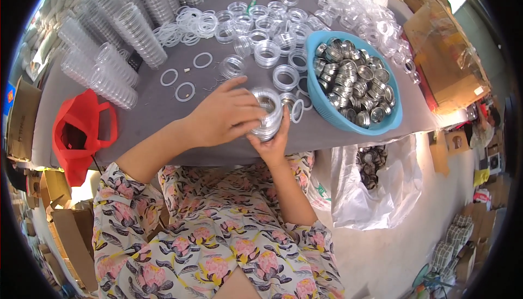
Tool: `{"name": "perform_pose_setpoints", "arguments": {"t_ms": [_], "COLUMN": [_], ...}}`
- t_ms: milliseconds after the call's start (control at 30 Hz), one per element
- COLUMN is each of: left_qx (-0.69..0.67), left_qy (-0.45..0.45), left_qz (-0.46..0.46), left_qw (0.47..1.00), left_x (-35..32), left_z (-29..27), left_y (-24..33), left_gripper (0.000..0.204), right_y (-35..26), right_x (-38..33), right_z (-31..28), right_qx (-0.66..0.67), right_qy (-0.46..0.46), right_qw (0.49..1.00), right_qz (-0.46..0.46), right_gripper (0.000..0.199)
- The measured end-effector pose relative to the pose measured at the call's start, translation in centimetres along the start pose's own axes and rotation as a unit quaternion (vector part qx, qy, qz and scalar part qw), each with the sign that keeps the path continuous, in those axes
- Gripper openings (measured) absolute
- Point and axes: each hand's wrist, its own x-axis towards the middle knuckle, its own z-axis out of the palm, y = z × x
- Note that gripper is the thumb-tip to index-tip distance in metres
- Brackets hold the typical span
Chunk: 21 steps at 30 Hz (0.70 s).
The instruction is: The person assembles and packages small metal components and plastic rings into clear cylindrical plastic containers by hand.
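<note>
Fingers (248, 115) of the left hand (220, 118) curl over a stack of clear plastic lids (268, 112), gripping it from above while the right hand (274, 141) cups it from below, just over the near edge of the grey counter (152, 108). Loose clear rings and lid stacks cover the counter beside a blue bowl (327, 111) of metal tins. A red bag (76, 135) hangs at the left, with cardboard boxes on the floor around.
</note>
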Motion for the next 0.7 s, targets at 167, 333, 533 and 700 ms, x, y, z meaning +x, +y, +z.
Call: {"name": "perform_pose_setpoints", "arguments": {"t_ms": [167, 333, 533, 700], "left_qx": [0.111, 0.057, -0.078, 0.139], "left_qy": [-0.165, -0.204, -0.134, -0.141], "left_qz": [0.029, 0.032, -0.008, -0.004], "left_qw": [0.980, 0.977, 0.988, 0.980], "left_x": [0.9, 3.5, 12.0, 17.9], "left_z": [-0.1, -2.6, 1.1, 8.7], "left_y": [1.9, 2.0, -1.2, -5.5], "left_gripper": [0.021, 0.017, 0.018, 0.044], "right_y": [-2.1, -3.8, -3.9, -3.5], "right_x": [1.8, 4.8, 4.3, 4.5], "right_z": [-0.7, -1.1, -0.8, -0.6], "right_qx": [0.064, 0.050, 0.028, 0.057], "right_qy": [-0.003, -0.098, -0.019, -0.030], "right_qw": [0.998, 0.992, 0.996, 0.995], "right_qz": [-0.023, -0.063, -0.082, -0.077], "right_gripper": [0.109, 0.077, 0.062, 0.062]}}
